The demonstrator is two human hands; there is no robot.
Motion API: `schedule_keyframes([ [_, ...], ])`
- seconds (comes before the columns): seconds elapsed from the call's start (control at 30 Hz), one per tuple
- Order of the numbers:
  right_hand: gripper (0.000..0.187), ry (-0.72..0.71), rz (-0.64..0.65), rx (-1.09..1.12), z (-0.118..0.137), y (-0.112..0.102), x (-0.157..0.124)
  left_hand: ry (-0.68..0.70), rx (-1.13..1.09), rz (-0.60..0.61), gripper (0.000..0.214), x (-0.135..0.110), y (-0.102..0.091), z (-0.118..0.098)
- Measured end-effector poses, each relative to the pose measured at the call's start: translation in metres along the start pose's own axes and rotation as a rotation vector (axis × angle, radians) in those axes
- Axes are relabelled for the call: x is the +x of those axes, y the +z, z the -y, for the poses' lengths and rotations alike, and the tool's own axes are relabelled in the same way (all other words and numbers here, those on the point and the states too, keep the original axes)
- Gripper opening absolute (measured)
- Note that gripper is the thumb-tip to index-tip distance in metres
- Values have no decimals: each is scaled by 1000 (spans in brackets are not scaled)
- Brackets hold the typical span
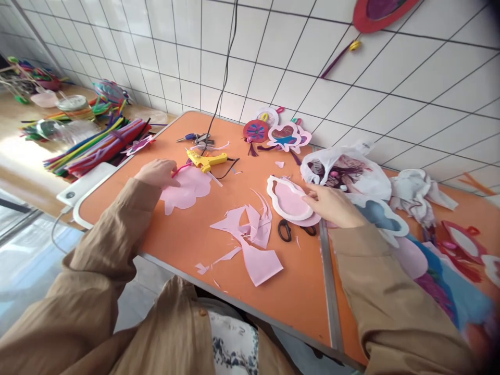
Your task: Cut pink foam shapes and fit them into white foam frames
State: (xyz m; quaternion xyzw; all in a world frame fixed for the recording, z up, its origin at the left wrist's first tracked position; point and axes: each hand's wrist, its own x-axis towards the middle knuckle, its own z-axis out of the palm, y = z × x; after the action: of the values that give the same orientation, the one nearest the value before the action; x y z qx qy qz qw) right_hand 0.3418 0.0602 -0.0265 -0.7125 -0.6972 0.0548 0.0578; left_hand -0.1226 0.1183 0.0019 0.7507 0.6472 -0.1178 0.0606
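Note:
My left hand is at the left of the orange table, its fingers closed around the end of a thin bright pink pipe cleaner. Under and beside that hand lies a pink scalloped felt piece. My right hand pinches the right edge of a white cloud-shaped frame, which has pink felt showing inside and beneath it. Black scissor handles stick out below the frame. Behind the felt piece lies a yellow glue gun with its black cord.
Pink felt scraps lie mid-table. Finished felt ornaments lean near the tiled wall. A white plastic bag and more felt pieces crowd the right. Bundled pipe cleaners lie at left. A metal seam divides the tabletops.

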Motion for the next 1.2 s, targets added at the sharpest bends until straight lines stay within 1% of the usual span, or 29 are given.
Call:
schedule_keyframes([
  [0.1, 40, -57, -60, -72, 6, -2, -4, -3, 8, 0, 61, -1, 0, -3],
  [0.17, 41, -105, -110, -72, 12, -4, -7, -14, -6, -5, 59, 0, 0, -2],
  [0.33, 35, -229, -145, 64, 28, -10, -15, -31, -20, -15, 50, 5, 2, 4],
  [0.47, 29, -369, -169, 152, 44, -15, -25, -19, -8, -17, 56, 7, 1, 5],
  [0.53, 28, -460, -154, 170, 53, -17, -31, -23, -13, -1, 59, 6, 0, 4],
  [0.6, 28, -556, -111, 209, 62, -17, -38, -25, -16, 6, 61, 4, -1, 3],
  [0.7, 31, -708, 21, 278, 78, -13, -50, -26, -16, -1, 60, 2, -3, 2],
  [0.73, 37, -754, 74, 285, 84, -11, -54, -23, -14, -1, 58, 1, -3, 2],
  [0.77, 50, -790, 127, 279, 89, -8, -59, -16, -7, -4, 54, 1, -2, 2],
  [0.83, 84, -833, 233, 221, 98, -3, -68, 4, 15, -8, 48, 2, -2, 3],
  [0.87, 95, -836, 288, 182, 102, -1, -71, 15, 25, -9, 47, 2, -2, 4],
  [0.9, 98, -836, 335, 143, 105, 0, -74, 27, 31, -12, 47, 3, -1, 5],
  [0.93, 95, -838, 370, 108, 108, 1, -77, 31, 35, -11, 48, 3, -1, 5],
  [1.0, 77, -877, 402, 62, 111, 0, -79, 34, 37, -8, 50, 4, -1, 6],
  [1.07, 55, -929, 383, 61, 113, -1, -78, 34, 50, 1, 51, 5, -1, 6],
  [1.13, 34, -942, 339, 107, 115, 2, -76, 29, 60, 21, 53, 7, -1, 6],
  [1.17, 26, -936, 321, 139, 116, 5, -75, 27, 61, 31, 53, 7, -2, 5],
  [1.2, 25, -925, 309, 175, 117, 9, -73, 23, 59, 37, 53, 7, -3, 5],
])
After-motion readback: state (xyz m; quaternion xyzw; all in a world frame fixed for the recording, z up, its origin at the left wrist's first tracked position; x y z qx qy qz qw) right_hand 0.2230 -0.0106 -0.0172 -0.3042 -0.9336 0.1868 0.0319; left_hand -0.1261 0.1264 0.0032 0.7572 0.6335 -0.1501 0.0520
